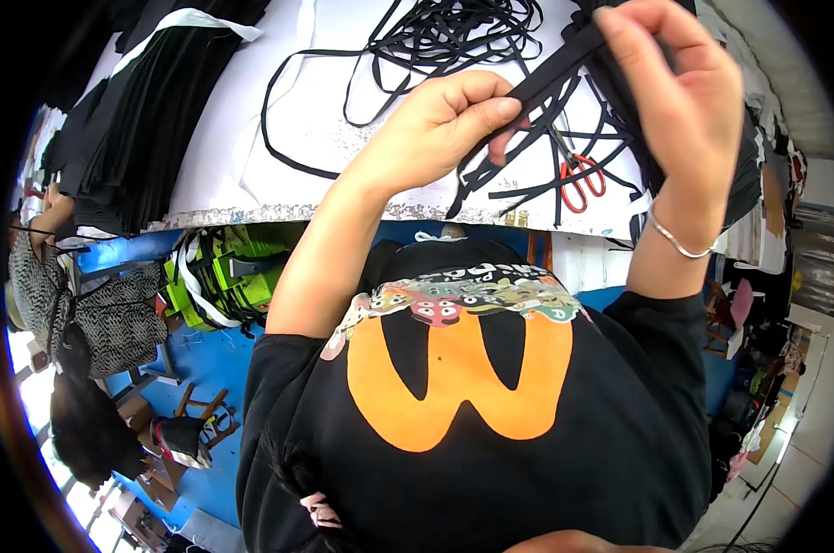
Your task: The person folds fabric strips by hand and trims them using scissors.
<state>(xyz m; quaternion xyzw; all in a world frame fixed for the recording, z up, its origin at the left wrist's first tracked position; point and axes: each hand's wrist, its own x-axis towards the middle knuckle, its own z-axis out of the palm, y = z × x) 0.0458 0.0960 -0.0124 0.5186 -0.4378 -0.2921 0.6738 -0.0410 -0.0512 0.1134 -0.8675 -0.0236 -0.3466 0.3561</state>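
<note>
A flat black fabric strip [557, 72] is stretched slantwise between my two hands above the white table. My left hand [445, 120] pinches its lower end between thumb and fingers. Higher up and to the right, my right hand [680, 97] grips the strip near its upper end, thumb on top. Below the strip lie scissors with red handles [578, 184], among several cut black strips [528, 192]. Beyond my left hand, a tangled heap of narrow black cord [454, 37] rests on the table.
A thick stack of black fabric pieces [150, 120] stands on the left of the white table [223, 147]. More dark fabric is piled at the right, partly behind my right hand. A green and black bundle [228, 276] sits below the table edge. At far left, another person's hand [53, 207] shows.
</note>
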